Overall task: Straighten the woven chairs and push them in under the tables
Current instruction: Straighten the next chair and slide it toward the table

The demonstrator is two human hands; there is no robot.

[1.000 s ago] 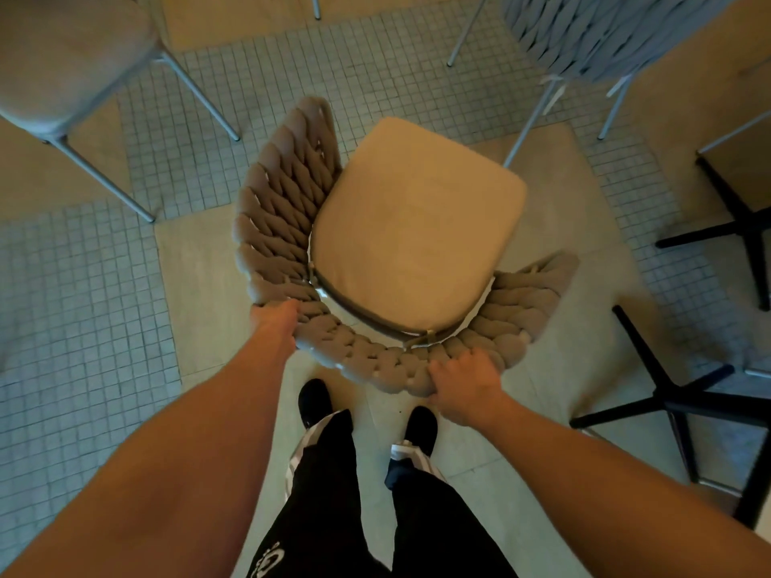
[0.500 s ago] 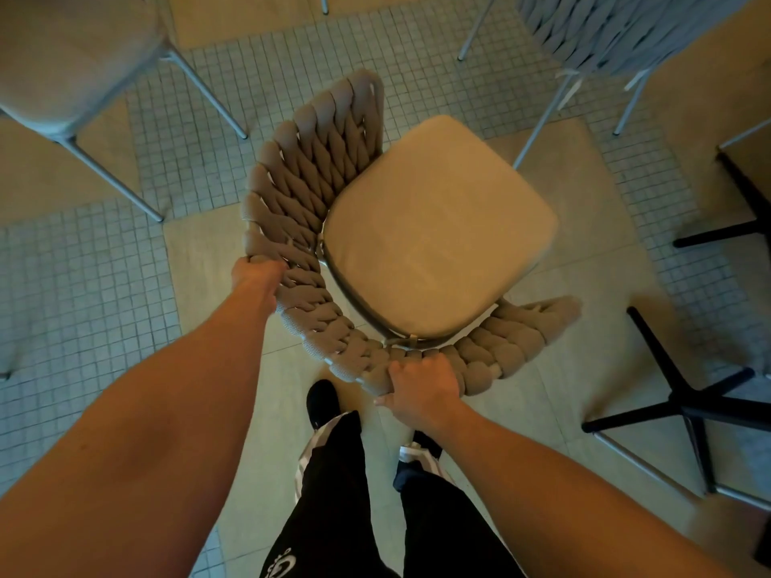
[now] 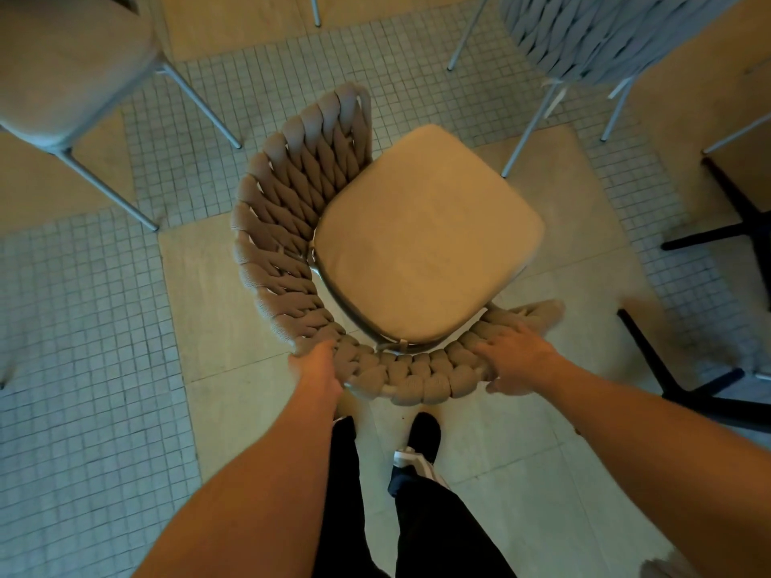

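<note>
While it stands out on the open floor (image 3: 233, 319), angled toward the upper right and clear of any table, the woven chair (image 3: 292, 227) is gripped at its curved back from behind. Left hand (image 3: 319, 365) is wrapped onto the rope weave at the back's left-rear bend; right hand (image 3: 515, 360) lies over the top of the right end, fingers spread and draped rather than clenched, though whether the thumb hooks under isn't clear from this angle. Seat cushion (image 3: 425, 239) looks soft and prob. loose, so no good for pushing. Weave gives a little, non-slip; frame under it is stiff, thin metal legs, so chair is likely light and will pivot or skid easily on tile. Best hold: top rail, both hands, as now. Two other chairs (image 3: 58, 68) (image 3: 600, 31) stand upper left and upper right; black table base (image 3: 684, 365) sits to the right.
</note>
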